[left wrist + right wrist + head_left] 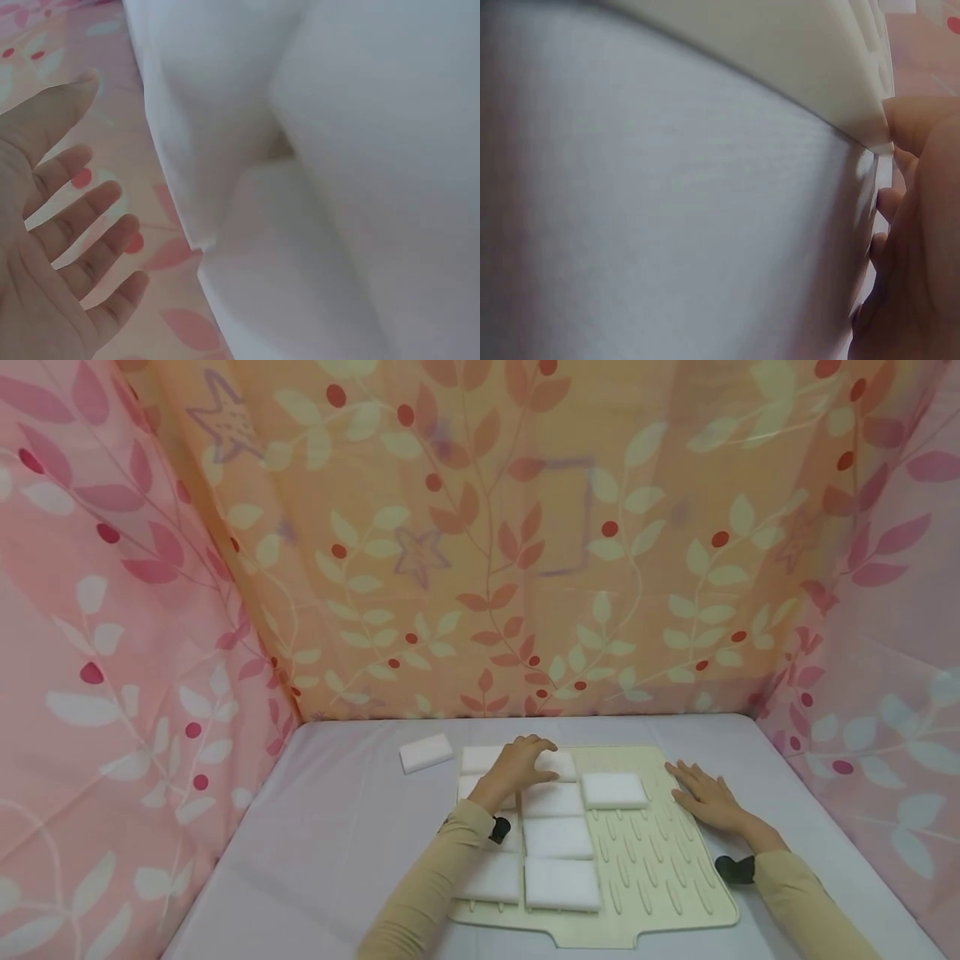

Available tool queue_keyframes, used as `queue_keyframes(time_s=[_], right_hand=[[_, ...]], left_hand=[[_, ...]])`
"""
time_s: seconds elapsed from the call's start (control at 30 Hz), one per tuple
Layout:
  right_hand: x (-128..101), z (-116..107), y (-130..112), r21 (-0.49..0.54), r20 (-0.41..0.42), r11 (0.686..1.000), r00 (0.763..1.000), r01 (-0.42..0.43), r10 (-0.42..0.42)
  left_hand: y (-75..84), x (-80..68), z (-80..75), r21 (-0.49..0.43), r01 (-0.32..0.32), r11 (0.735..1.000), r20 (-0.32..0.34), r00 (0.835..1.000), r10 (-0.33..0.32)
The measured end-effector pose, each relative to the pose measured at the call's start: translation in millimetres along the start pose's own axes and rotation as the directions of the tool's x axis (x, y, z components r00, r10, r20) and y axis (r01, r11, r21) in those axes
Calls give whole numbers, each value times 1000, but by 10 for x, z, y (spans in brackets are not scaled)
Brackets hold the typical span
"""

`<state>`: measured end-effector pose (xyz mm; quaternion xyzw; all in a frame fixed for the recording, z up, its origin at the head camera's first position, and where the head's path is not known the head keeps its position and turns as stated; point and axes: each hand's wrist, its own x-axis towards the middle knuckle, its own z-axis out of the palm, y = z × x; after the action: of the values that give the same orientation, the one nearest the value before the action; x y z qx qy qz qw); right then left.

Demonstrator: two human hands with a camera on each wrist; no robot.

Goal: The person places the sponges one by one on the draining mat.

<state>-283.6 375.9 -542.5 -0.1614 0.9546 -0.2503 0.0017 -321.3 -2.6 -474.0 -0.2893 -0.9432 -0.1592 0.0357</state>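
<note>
A pale green draining mat with raised ridges lies on the table, bearing several white sponge blocks in columns. My left hand is over the far end of the second column, close above a sponge block. In the left wrist view its fingers are spread and slightly bent, with nothing between them; white blocks fill the right of that view. My right hand rests at the mat's right edge, fingers extended. In the right wrist view its thumb is at the mat's rim.
One loose white sponge block lies on the table left of the mat. Another block sits at the far end of the third column. A white cloth covers the table, and patterned curtains stand behind and on both sides.
</note>
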Motion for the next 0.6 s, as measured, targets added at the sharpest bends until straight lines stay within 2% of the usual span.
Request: queue_keyframes(time_s=[0.2,0.4,0.6], right_hand=[[-9,7,7,-1,-4,1000,1000,1,-1],[-3,11,29,1,0,1000,1000,-8,8],[5,-2,19,-2,2,1000,1000,-9,9]], left_hand=[[-179,-46,-94,-40,45,998,-16,999,-46],[-351,-131,-191,-74,54,996,-57,997,-58],[-541,-209,-222,-70,73,995,-89,993,-79]])
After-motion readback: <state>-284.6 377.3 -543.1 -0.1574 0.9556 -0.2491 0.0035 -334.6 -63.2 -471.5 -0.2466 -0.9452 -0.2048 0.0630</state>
